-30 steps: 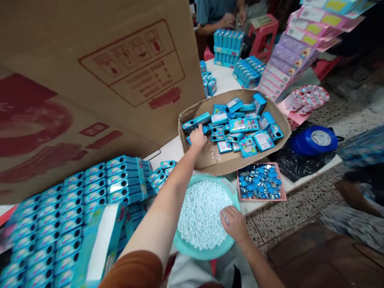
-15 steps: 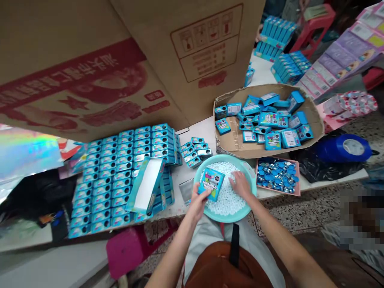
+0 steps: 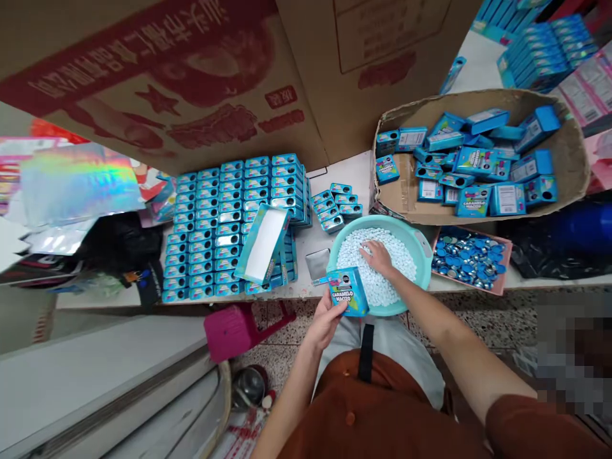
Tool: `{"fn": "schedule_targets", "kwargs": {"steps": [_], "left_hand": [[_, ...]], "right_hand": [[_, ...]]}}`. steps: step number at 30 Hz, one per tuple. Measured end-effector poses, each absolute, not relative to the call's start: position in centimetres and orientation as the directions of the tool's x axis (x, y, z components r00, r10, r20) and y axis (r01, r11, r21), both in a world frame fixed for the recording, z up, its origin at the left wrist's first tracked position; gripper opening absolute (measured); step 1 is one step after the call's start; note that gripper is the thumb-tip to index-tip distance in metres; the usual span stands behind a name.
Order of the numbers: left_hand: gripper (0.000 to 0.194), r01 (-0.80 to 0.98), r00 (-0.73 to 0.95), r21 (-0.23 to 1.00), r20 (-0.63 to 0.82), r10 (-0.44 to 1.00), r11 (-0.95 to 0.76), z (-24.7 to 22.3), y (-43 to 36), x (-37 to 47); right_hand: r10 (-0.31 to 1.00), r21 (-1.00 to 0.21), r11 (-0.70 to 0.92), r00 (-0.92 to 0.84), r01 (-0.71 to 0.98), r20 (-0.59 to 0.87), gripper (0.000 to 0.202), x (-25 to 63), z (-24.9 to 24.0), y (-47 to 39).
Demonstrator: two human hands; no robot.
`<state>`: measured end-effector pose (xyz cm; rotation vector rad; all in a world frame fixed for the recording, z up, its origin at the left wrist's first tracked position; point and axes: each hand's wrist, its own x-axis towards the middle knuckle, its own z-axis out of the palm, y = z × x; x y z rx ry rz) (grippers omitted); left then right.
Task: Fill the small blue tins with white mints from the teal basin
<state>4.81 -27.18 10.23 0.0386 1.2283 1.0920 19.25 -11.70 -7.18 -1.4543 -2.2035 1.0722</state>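
A blue candy box [image 3: 348,292] printed "Caramelo Macizo" is gripped in my left hand [image 3: 327,319], tilted at the near-left rim of the basin. Its flap seems to stick out to the left. My right hand [image 3: 377,258] rests on the small white candies [image 3: 396,255], fingers slightly curled and apart; its fingertips are partly lost among them. These candies lie in a turquoise basin [image 3: 422,255] at the table's front edge. Whether any candies are under my right fingers cannot be seen.
Stacked blue boxes [image 3: 229,220] stand left, with an open display carton [image 3: 265,245] leaning on them. Several small tins [image 3: 332,220] lie beside the basin. On the right are a cardboard tray [image 3: 396,197] of loose boxes and a pink tray [image 3: 500,284] of blue-and-silver lids. A large carton [image 3: 306,76] stands behind.
My left hand has lowered the box toward the basin's near-left rim and tilted it. My right hand has shifted slightly over the candies, its fingers more curled. The camera view has turned.
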Motion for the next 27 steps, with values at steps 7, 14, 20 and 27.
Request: {"fn": "schedule_targets", "kwargs": {"steps": [7,14,20,27], "left_hand": [[0.066,-0.583,-0.249,0.661,-0.699,0.670,0.473,9.6,-26.7,5.2],[0.050,-0.327,-0.453,0.856,-0.514,0.728,0.401,9.1,-25.8,5.8],[0.048,-0.050,-0.476,0.937,-0.326,0.817,0.345,8.4,-26.2,6.1],[0.040,0.137,-0.366,0.940,-0.246,0.898,0.313,7.9,-25.4,6.8]], "right_hand": [[0.738,-0.760,-0.202,-0.415,0.617,-0.533,0.038,19.9,-5.3,-13.6],[0.488,-0.644,-0.694,-0.448,0.321,-0.749,0.039,19.4,-4.2,-14.2],[0.230,-0.246,-0.969,-0.489,-0.031,-0.842,0.031,20.0,-3.0,-13.5],[0.471,-0.184,-0.843,-0.527,-0.506,-0.707,0.030,22.1,2.1,-12.6]]}}
